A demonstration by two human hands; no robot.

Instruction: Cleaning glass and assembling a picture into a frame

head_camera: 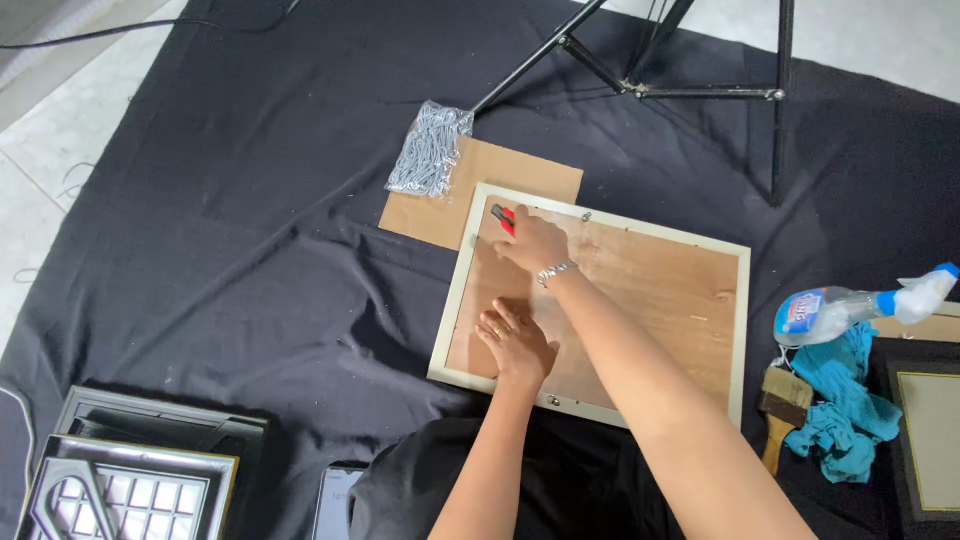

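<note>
A cream-edged picture frame (pixel 745 300) lies face down on the black cloth, its brown wooden backing board (pixel 660 290) showing. My left hand (pixel 515 340) rests flat on the backing near the frame's left side. My right hand (pixel 530 240) reaches across to the upper left corner and grips a small red-and-black tool (pixel 502 217) against the board. A bracelet sits on my right wrist.
A clear bag of metal hardware (pixel 428 148) lies on a brown cardboard sheet (pixel 500 175) behind the frame. A spray bottle (pixel 850 308), teal rag (pixel 845 415) and paintbrush (pixel 780 400) are at the right. Other frames (pixel 130 470) sit bottom left; tripod legs (pixel 690 90) stand behind.
</note>
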